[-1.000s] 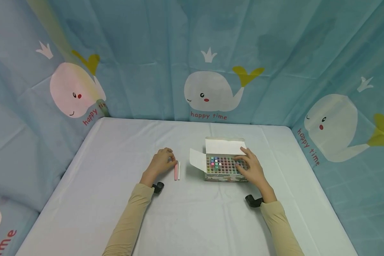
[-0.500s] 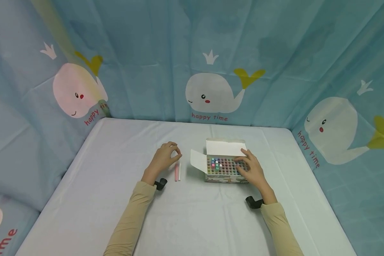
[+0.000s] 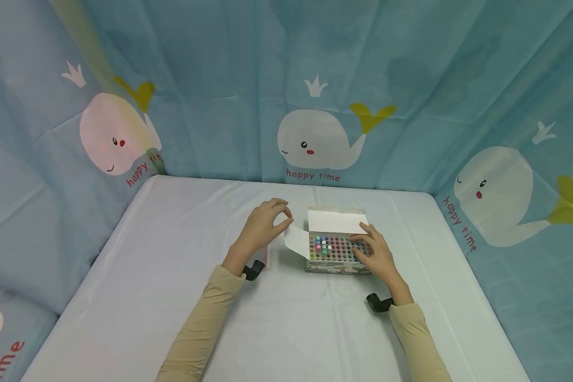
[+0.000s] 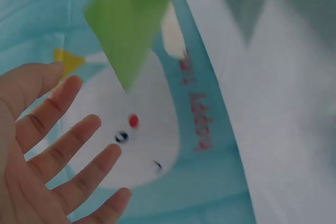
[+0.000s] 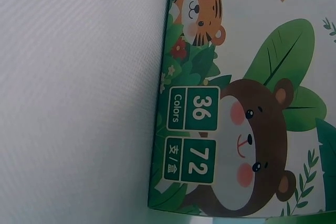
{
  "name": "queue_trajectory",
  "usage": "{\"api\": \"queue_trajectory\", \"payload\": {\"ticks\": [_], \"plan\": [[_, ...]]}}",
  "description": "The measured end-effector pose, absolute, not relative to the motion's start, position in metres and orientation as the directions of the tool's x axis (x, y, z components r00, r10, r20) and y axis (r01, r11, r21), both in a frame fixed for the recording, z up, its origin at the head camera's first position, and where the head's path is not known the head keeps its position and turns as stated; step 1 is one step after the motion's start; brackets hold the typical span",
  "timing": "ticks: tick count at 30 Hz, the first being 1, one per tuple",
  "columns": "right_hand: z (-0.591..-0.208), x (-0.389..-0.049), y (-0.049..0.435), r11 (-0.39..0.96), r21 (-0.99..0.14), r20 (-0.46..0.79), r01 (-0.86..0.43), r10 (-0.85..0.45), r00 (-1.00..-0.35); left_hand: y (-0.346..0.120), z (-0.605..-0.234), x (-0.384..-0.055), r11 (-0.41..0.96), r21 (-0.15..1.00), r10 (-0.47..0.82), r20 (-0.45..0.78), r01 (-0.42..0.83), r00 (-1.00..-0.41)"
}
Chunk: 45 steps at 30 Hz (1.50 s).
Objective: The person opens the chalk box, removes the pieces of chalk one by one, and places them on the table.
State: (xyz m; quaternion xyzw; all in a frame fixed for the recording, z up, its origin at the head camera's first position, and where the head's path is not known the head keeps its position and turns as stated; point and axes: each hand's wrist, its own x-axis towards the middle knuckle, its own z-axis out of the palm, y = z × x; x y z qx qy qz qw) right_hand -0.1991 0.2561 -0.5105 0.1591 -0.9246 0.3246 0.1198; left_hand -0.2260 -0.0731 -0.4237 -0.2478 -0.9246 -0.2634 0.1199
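An open printed box (image 3: 338, 267) holds rows of round holes, with several coloured stick ends (image 3: 323, 245) standing higher at its left. My left hand (image 3: 262, 225) hovers just left of the box's white side flap (image 3: 296, 241). Its fingers are loosely bent in the head view and hold nothing; in the left wrist view they spread below the green flap (image 4: 128, 24). My right hand (image 3: 374, 253) lies over the box's right end, thumb and index finger apart above the holes, another fingertip against the raised lid (image 3: 336, 220). What is under its palm is hidden.
Slim pink and white sticks (image 3: 267, 258) lie on the white tablecloth (image 3: 305, 318), partly covered by the left wrist. Blue curtains (image 3: 219, 106) with printed whales stand behind the table and at both sides. Animals and "36 Colors" show on the box front (image 5: 247, 129).
My left hand has lifted off the pink and white sticks and moved right and away, to beside the side flap. My right hand stays over the box.
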Motion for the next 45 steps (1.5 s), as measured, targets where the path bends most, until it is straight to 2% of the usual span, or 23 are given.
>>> {"api": "queue_trajectory", "payload": {"ticks": [6,11,14,22,31,38,45], "plan": [[-0.510,-0.198,0.256,0.737,-0.568,0.327,-0.366,-0.207,-0.922,-0.044,-0.421,-0.221,0.704,0.347,0.493,0.389,0.619,-0.779],[-0.508,-0.197,0.254,0.733,-0.588,0.305,-0.343,-0.193,-0.933,-0.022,-0.428,-0.217,0.675,0.290,0.588,0.344,0.679,-0.732],[-0.508,-0.197,0.254,0.735,-0.593,0.287,-0.329,-0.189,-0.939,-0.012,-0.434,-0.214,0.671,0.271,0.625,0.293,0.690,-0.724],[-0.508,-0.199,0.254,0.743,-0.593,0.270,-0.310,-0.180,-0.946,0.007,-0.450,-0.212,0.718,0.214,0.636,0.187,0.662,-0.749],[-0.507,-0.197,0.254,0.742,-0.595,0.261,-0.309,-0.185,-0.947,0.022,-0.464,-0.208,0.782,0.107,0.585,0.216,0.614,-0.782],[-0.507,-0.198,0.254,0.737,-0.594,0.279,-0.323,-0.187,-0.942,0.026,-0.469,-0.204,0.813,0.112,0.525,0.282,0.571,-0.803],[-0.508,-0.198,0.254,0.735,-0.592,0.293,-0.332,-0.187,-0.938,0.030,-0.473,-0.204,0.812,0.175,0.496,0.294,0.556,-0.817]]}}
